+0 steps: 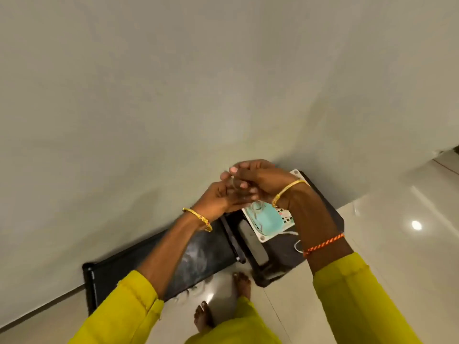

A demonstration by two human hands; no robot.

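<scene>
My left hand (pixel 219 198) and my right hand (pixel 258 181) meet in front of a plain wall, above a low black table. Both sets of fingers curl round a small clear object (pixel 236 186), seemingly glass or plastic, that is mostly hidden between them. My right hand lies over the top of it and my left hand comes up from below. A clear part hangs down under the hands (pixel 258 206). Both wrists wear gold bangles, and an orange thread is tied round my right forearm.
A low black table (pixel 206 254) stands against the wall (pixel 223 83). On it lie a white perforated tray (pixel 288 219) holding a turquoise container (pixel 268 219), a grey remote-like bar (pixel 253 244) and a white cord (pixel 296 245). My bare feet (pixel 242 285) stand on glossy tiles.
</scene>
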